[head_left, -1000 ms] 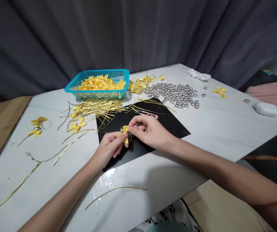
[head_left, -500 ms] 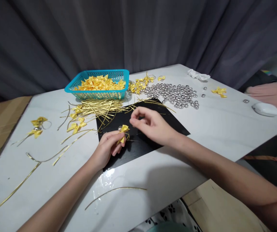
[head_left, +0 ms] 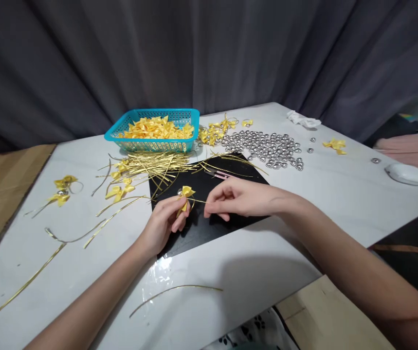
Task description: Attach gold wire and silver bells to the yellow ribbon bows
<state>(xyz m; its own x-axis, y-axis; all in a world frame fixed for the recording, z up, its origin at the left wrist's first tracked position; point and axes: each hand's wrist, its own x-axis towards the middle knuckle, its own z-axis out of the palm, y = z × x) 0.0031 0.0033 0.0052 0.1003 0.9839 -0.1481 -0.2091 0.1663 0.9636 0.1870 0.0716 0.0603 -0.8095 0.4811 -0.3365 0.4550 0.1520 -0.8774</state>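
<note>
While your left hand (head_left: 167, 214) pinches the yellow bow (head_left: 187, 191) above the black mat (head_left: 194, 234), grip it firmly at its middle and pull evenly with your right hand (head_left: 232, 198), whose fingertips appear closed on the thin gold tie (head_left: 199, 201). The folded ribbon looks soft and satiny, the silver bead (head_left: 180, 192) smooth, rounded, shiny.

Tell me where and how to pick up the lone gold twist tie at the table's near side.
Pinch the gold twist tie near the middle of its arc, reaching down from above, one finger on each long side. It is thin and appears to lie flat on the white table, so pinching across its narrow width should work better than grabbing an end.
</note>
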